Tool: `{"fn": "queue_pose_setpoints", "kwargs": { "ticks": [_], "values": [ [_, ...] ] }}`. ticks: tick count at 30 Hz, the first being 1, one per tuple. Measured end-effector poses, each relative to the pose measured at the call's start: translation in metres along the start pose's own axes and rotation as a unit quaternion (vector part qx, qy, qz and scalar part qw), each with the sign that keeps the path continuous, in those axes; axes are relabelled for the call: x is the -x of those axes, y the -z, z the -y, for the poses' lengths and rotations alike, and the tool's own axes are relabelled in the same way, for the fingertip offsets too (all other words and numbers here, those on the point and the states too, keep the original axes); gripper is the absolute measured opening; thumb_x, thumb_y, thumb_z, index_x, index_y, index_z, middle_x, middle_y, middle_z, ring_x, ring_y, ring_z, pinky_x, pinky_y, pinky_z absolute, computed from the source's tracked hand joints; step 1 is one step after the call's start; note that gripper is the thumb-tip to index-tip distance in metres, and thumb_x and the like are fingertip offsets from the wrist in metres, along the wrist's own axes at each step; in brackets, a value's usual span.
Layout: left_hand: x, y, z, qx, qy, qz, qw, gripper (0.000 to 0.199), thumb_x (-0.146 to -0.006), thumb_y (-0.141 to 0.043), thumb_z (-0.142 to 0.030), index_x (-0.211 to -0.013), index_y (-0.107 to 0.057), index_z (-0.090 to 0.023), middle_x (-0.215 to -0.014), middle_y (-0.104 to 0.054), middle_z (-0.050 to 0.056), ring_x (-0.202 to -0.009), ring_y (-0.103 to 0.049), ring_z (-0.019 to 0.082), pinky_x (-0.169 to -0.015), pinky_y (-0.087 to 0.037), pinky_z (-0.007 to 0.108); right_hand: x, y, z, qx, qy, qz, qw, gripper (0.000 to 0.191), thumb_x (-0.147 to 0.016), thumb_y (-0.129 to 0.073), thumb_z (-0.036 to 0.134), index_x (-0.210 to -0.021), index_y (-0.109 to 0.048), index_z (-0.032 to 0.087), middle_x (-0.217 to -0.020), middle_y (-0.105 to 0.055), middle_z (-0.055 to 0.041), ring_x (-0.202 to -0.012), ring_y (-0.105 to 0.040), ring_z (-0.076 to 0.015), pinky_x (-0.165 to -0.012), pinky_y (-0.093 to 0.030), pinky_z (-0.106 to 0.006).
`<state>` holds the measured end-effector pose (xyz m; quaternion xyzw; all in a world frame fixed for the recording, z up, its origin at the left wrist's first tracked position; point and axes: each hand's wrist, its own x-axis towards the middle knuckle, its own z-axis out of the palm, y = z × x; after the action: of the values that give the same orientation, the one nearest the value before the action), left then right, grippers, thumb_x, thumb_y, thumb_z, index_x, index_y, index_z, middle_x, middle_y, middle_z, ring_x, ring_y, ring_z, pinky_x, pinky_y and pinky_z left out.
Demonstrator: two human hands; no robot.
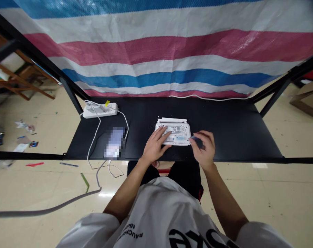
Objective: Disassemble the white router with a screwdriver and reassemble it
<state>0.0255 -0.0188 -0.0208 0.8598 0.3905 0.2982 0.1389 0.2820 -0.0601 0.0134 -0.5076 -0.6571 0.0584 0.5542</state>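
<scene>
A white Wi-Fi router (185,130) lies upside down on the black tabletop, its vented underside and printed labels facing up. Folded white antennas (172,120) run along its far edge. My left hand (154,144) rests on the router's left part, fingers stretched across its surface and thumb by the near edge. At the right end is my right hand (205,148), its fingers pinching a small slim bluish-grey tool (193,137). The tool's tip is at the router's right near corner; whether it touches there, and its exact kind, I cannot make out.
A white power strip (101,110) with plugs and cables sits at the tabletop's back left. Nearer lies a phone (115,143), blurred out, with a white cable. Black frame posts (71,94) flank the table (236,131); a striped sheet (171,48) hangs behind. Litter dots the floor.
</scene>
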Motion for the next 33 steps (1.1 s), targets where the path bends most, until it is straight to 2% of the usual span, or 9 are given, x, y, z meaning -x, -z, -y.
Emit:
{"fn": "queue_pose_setpoints", "kwargs": {
  "ticks": [4,8,10,14,18,23,28,31,33],
  "values": [
    [0.000,0.000,0.001,0.001,0.000,-0.001,1.000,0.066,-0.106,-0.065,-0.046,-0.166,-0.045,-0.027,-0.174,-0.042,0.011,-0.165,-0.034,0.032,-0.132,-0.040,0.058,-0.002,0.000,-0.001,-0.032,-0.039,0.028,0.998,0.037,-0.107,-0.059,0.026,-0.142,-0.068,0.031,-0.133,-0.074,-0.0125,-0.116,-0.077,-0.0280,-0.095,-0.069,-0.049],
    [0.000,0.000,0.001,0.002,-0.001,-0.002,1.000,0.065,-0.106,-0.065,-0.046,-0.165,-0.046,-0.026,-0.174,-0.042,0.012,-0.165,-0.034,0.033,-0.132,-0.040,0.059,-0.005,0.003,0.000,0.022,0.009,-0.008,1.000,0.035,-0.097,-0.076,0.026,-0.131,-0.076,0.032,-0.129,-0.073,-0.0114,-0.111,-0.077,-0.0281,-0.093,-0.069,-0.049],
    [0.000,0.000,0.001,0.005,0.000,-0.002,1.000,0.064,-0.106,-0.065,-0.047,-0.164,-0.047,-0.025,-0.174,-0.042,0.012,-0.165,-0.034,0.033,-0.132,-0.040,0.058,-0.005,0.004,0.000,0.024,-0.001,-0.013,1.000,0.034,-0.099,-0.074,0.026,-0.132,-0.076,0.032,-0.124,-0.076,-0.0101,-0.105,-0.078,-0.0265,-0.090,-0.070,-0.047],
    [0.000,0.001,0.000,0.005,0.003,0.001,1.000,0.064,-0.106,-0.065,-0.047,-0.164,-0.047,-0.025,-0.174,-0.042,0.012,-0.166,-0.034,0.032,-0.133,-0.039,0.058,-0.005,0.006,-0.002,-0.013,-0.019,0.042,0.999,0.043,-0.104,-0.064,0.025,-0.146,-0.067,0.032,-0.136,-0.075,-0.0110,-0.119,-0.077,-0.0290,-0.099,-0.068,-0.052],
    [0.000,0.000,0.001,0.002,-0.001,-0.003,1.000,0.064,-0.106,-0.065,-0.046,-0.164,-0.047,-0.025,-0.174,-0.042,0.011,-0.166,-0.033,0.032,-0.133,-0.039,0.057,-0.005,0.007,-0.002,0.029,0.015,-0.017,0.999,0.036,-0.093,-0.081,0.024,-0.128,-0.078,0.031,-0.124,-0.075,-0.0101,-0.106,-0.077,-0.0270,-0.090,-0.069,-0.047],
    [0.000,-0.001,0.001,0.002,0.000,-0.004,1.000,0.064,-0.106,-0.065,-0.046,-0.163,-0.048,-0.024,-0.174,-0.042,0.010,-0.166,-0.033,0.031,-0.134,-0.039,0.056,-0.007,0.009,-0.003,-0.039,-0.016,0.032,0.999,0.033,-0.102,-0.068,0.024,-0.134,-0.074,0.029,-0.126,-0.076,-0.0104,-0.110,-0.078,-0.0270,-0.091,-0.069,-0.046],
    [0.000,0.000,0.000,0.004,-0.002,-0.005,1.000,0.065,-0.106,-0.065,-0.046,-0.165,-0.046,-0.026,-0.174,-0.042,0.010,-0.166,-0.034,0.032,-0.133,-0.039,0.057,-0.009,0.010,-0.002,0.009,0.004,-0.008,1.000,0.028,-0.097,-0.076,0.022,-0.123,-0.079,0.031,-0.124,-0.076,-0.0084,-0.105,-0.078,-0.0250,-0.091,-0.069,-0.044],
    [0.000,0.000,0.000,0.006,0.000,-0.003,1.000,0.065,-0.106,-0.065,-0.045,-0.165,-0.046,-0.027,-0.175,-0.041,0.010,-0.166,-0.034,0.032,-0.133,-0.040,0.057,-0.010,0.011,0.000,-0.024,-0.001,0.040,0.999,0.035,-0.105,-0.059,0.017,-0.134,-0.074,0.031,-0.124,-0.079,-0.0083,-0.110,-0.079,-0.0254,-0.096,-0.068,-0.047],
    [0.000,0.000,0.000,0.008,0.000,-0.004,1.000,0.064,-0.106,-0.065,-0.045,-0.165,-0.047,-0.027,-0.174,-0.042,0.010,-0.165,-0.034,0.032,-0.133,-0.040,0.057,-0.012,0.012,0.002,-0.023,0.022,0.052,0.998,0.037,-0.103,-0.062,0.017,-0.134,-0.074,0.031,-0.125,-0.079,-0.0091,-0.111,-0.079,-0.0263,-0.096,-0.068,-0.047]
  ]
}}
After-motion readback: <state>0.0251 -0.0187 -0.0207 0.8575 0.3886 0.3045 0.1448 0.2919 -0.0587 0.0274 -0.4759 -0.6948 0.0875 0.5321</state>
